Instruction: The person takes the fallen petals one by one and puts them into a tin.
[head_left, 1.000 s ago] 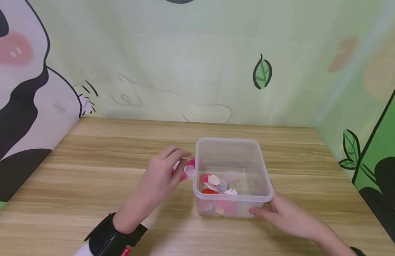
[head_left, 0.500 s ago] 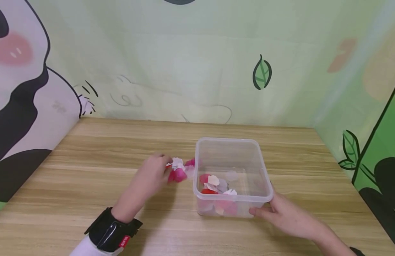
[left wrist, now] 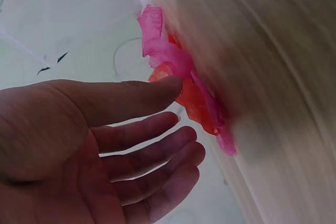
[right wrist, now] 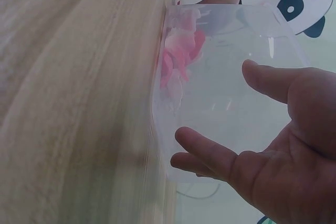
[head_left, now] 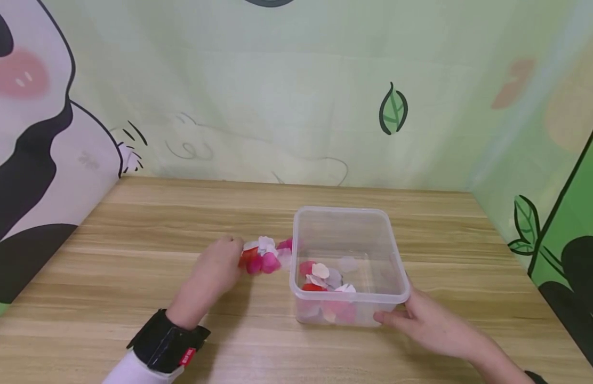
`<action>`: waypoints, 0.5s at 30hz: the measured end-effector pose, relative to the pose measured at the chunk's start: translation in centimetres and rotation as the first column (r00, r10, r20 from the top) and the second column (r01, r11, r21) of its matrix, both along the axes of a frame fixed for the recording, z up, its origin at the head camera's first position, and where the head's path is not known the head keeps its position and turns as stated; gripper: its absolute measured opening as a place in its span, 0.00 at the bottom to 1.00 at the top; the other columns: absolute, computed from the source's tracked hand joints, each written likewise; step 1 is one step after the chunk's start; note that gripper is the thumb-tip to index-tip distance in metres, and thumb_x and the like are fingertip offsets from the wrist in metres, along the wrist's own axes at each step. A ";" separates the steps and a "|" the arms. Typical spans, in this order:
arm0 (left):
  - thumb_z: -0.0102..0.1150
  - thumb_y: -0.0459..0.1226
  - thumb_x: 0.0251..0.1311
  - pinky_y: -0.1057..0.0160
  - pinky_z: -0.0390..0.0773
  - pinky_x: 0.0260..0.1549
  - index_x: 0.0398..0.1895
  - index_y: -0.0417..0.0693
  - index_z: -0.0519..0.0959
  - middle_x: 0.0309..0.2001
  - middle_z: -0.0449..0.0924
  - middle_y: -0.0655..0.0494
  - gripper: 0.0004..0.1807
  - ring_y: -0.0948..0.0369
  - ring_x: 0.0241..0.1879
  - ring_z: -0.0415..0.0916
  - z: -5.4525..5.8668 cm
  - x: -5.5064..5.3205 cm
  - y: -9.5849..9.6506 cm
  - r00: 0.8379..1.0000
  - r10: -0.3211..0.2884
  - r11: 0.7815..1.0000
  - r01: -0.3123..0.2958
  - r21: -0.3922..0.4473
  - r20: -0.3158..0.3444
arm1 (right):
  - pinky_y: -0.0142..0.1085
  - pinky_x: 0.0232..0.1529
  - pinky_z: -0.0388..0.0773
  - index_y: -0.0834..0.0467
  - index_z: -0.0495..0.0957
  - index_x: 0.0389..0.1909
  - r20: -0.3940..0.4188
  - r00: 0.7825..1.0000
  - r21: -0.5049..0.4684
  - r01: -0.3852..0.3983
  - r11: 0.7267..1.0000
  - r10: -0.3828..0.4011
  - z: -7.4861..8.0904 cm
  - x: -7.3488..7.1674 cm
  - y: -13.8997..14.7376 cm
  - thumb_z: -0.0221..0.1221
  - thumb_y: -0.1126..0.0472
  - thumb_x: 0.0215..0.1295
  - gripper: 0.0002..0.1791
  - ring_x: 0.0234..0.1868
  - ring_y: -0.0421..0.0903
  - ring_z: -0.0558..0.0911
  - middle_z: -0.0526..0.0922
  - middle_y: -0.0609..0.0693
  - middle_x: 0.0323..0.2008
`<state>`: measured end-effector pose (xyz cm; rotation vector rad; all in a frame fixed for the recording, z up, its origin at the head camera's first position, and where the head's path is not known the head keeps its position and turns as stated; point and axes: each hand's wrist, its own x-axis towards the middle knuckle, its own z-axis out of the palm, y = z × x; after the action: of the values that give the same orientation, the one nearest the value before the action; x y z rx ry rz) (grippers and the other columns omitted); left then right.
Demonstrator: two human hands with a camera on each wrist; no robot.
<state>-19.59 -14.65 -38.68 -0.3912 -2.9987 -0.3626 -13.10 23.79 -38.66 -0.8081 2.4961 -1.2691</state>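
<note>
Pink, red and white artificial petals (head_left: 265, 257) lie in a small pile on the table, left of a clear plastic box (head_left: 351, 297). At the pile's left edge is my left hand (head_left: 217, 265). The left wrist view shows its thumb (left wrist: 152, 98) right at an orange-red petal (left wrist: 194, 103), with a gap between thumb and forefinger and the other fingers loosely bent. My right hand (head_left: 433, 322) rests against the box's front right corner, thumb on the front face. In the right wrist view its fingers (right wrist: 205, 153) are straight and spread along the wall.
More petals (head_left: 320, 277) lie inside the box, gathered toward its left front. The wooden table (head_left: 181, 213) meets a printed cloth backdrop (head_left: 258, 106) at its back and sides. A black band (head_left: 167, 341) wraps the left wrist.
My left hand has moved left and down from beside the box to the pile's left edge, uncovering more of the petals. The right hand and the box have stayed put.
</note>
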 end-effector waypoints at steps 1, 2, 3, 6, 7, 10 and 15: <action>0.69 0.26 0.53 0.47 0.82 0.39 0.34 0.35 0.79 0.33 0.79 0.41 0.08 0.45 0.37 0.79 -0.1 0.0 0.0 1.000 -0.004 1.000 0.004 -0.002 -0.004 | 0.48 0.59 0.77 0.56 0.52 0.78 0.001 1.000 0.000 0.002 1.000 -0.002 0.0 0.0 0.0 0.62 0.54 0.74 0.39 0.62 0.50 0.77 0.76 0.59 0.64; 0.68 0.25 0.53 0.48 0.82 0.38 0.34 0.35 0.80 0.33 0.79 0.41 0.07 0.45 0.36 0.79 -0.1 -0.1 -0.1 1.000 -0.004 1.000 0.004 -0.002 0.004 | 0.48 0.59 0.77 0.56 0.52 0.78 0.006 1.000 -0.003 0.003 1.000 -0.003 0.0 -0.1 0.0 0.62 0.54 0.74 0.40 0.62 0.50 0.77 0.76 0.59 0.64; 0.68 0.25 0.54 0.49 0.82 0.37 0.35 0.34 0.80 0.33 0.79 0.41 0.07 0.46 0.36 0.79 -0.2 -0.1 -0.1 1.000 -0.004 1.000 0.004 0.000 0.015 | 0.48 0.59 0.77 0.55 0.52 0.78 0.011 1.000 -0.006 0.004 1.000 -0.004 -0.1 -0.1 0.0 0.62 0.54 0.74 0.40 0.62 0.50 0.77 0.75 0.59 0.64; 0.66 0.23 0.54 0.55 0.79 0.32 0.36 0.34 0.81 0.30 0.78 0.44 0.07 0.51 0.31 0.75 -0.2 -0.2 -0.1 0.998 0.000 1.000 -0.001 0.009 0.063 | 0.47 0.59 0.77 0.55 0.52 0.78 0.013 1.000 -0.007 0.001 1.000 0.000 -0.1 -0.1 0.0 0.62 0.53 0.74 0.39 0.61 0.49 0.78 0.75 0.59 0.64; 0.66 0.22 0.54 0.56 0.78 0.30 0.35 0.34 0.80 0.29 0.77 0.45 0.07 0.52 0.30 0.73 -0.2 -0.2 -0.1 0.997 0.005 1.000 -0.006 0.012 0.080 | 0.48 0.59 0.78 0.55 0.52 0.78 0.016 1.000 -0.008 0.000 1.000 0.000 -0.1 -0.1 0.0 0.62 0.53 0.75 0.39 0.61 0.49 0.78 0.75 0.59 0.64; 0.65 0.21 0.53 0.59 0.73 0.26 0.33 0.36 0.79 0.25 0.74 0.48 0.07 0.54 0.27 0.70 -0.2 -0.3 -0.1 0.994 0.009 1.000 -0.012 0.027 0.108 | 0.48 0.59 0.78 0.55 0.52 0.78 0.020 1.000 -0.008 0.002 1.000 -0.002 -0.1 -0.1 0.0 0.62 0.53 0.74 0.39 0.61 0.48 0.78 0.75 0.59 0.64; 0.63 0.21 0.52 0.60 0.71 0.23 0.27 0.38 0.77 0.22 0.72 0.50 0.07 0.54 0.24 0.68 -0.4 -0.5 -0.2 0.994 0.008 0.999 -0.011 0.030 0.107 | 0.48 0.59 0.77 0.55 0.52 0.77 0.017 1.000 -0.008 0.002 1.000 -0.002 -0.2 -0.1 0.1 0.61 0.53 0.75 0.39 0.61 0.49 0.78 0.75 0.59 0.64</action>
<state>-20.06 -14.86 -39.08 -0.3655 -3.0932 -0.4408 -13.23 23.86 -38.82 -0.7941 2.4806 -1.2823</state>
